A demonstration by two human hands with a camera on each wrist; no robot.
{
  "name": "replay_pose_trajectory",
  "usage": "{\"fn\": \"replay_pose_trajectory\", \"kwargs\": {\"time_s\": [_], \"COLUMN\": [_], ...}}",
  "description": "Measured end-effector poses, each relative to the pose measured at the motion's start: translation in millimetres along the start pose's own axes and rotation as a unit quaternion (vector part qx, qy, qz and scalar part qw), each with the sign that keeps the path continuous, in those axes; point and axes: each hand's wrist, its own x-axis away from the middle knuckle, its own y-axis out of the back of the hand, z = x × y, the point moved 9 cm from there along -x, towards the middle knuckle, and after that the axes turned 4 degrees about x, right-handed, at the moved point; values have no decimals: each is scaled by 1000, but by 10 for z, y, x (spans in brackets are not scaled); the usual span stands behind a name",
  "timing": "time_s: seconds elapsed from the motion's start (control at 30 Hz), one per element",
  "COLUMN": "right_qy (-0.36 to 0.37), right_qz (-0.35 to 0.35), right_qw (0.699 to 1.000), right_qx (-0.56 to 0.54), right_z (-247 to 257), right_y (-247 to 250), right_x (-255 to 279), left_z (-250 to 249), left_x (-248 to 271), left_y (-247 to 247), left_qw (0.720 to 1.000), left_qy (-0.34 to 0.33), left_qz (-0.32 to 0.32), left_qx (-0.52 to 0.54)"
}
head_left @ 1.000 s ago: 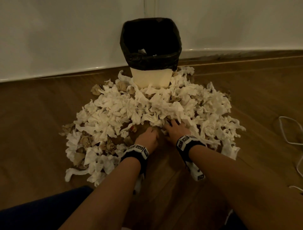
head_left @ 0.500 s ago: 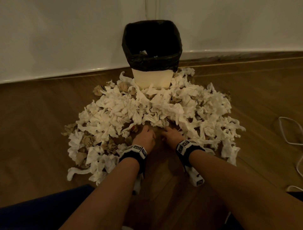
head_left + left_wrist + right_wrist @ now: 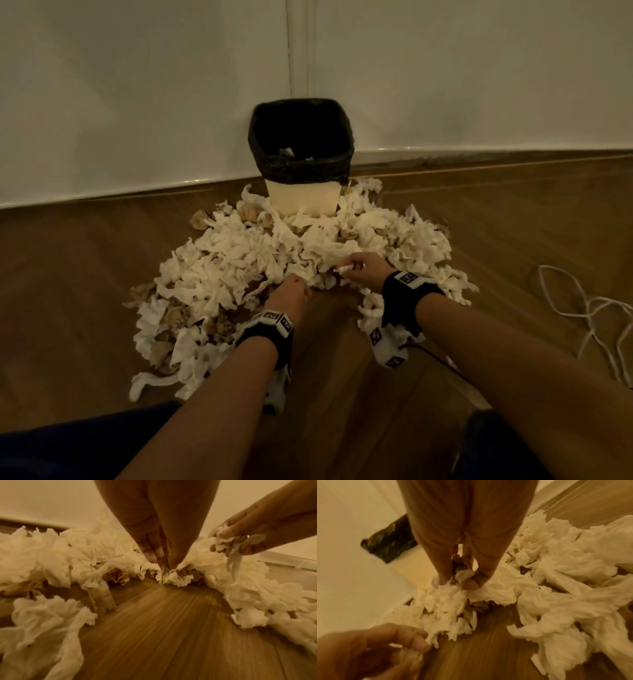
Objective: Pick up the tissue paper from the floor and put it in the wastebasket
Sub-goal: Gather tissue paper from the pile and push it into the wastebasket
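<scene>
From my head view the wooden floor (image 3: 85, 267) meets a white wall, and since a second ago both hands have gone from flat on the boards to gathering: my right hand (image 3: 364, 269) now lifts a wad of tissue paper (image 3: 246, 253), so the first load is nearly ready for the wastebasket (image 3: 301, 202), which stands at the wall behind the heap with open air above it. The left wrist view shows my left hand (image 3: 159, 534) with fingers pinched together on a thin strip at the heap's near edge, bare boards beneath. The right wrist view shows fingers (image 3: 443, 566) clamped on crumpled tissue.
</scene>
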Motion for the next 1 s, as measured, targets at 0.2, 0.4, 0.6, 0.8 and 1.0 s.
{"fn": "replay_pose_trajectory", "kwargs": {"time_s": [0.2,0.4,0.6,0.8,1.0], "right_qy": [-77,-61,-33,-17,76], "right_qz": [-22,5,32,24,32], "right_qw": [934,798,780,762,739], "right_qx": [-348,-599,-625,-647,-669], "right_z": [32,180,342,546,1070], "right_y": [204,391,512,727,1237], "right_x": [150,333,444,474,532], "left_z": [-146,-212,-196,-269,-455], "left_x": [57,80,97,47,-11], "left_y": [187,399,540,920,1572], "left_qw": [1000,998,996,988,963], "left_qy": [-18,-26,-20,-32,-91], "left_qz": [-21,-51,-83,-141,-221], "left_qx": [-10,-11,1,59,121]}}
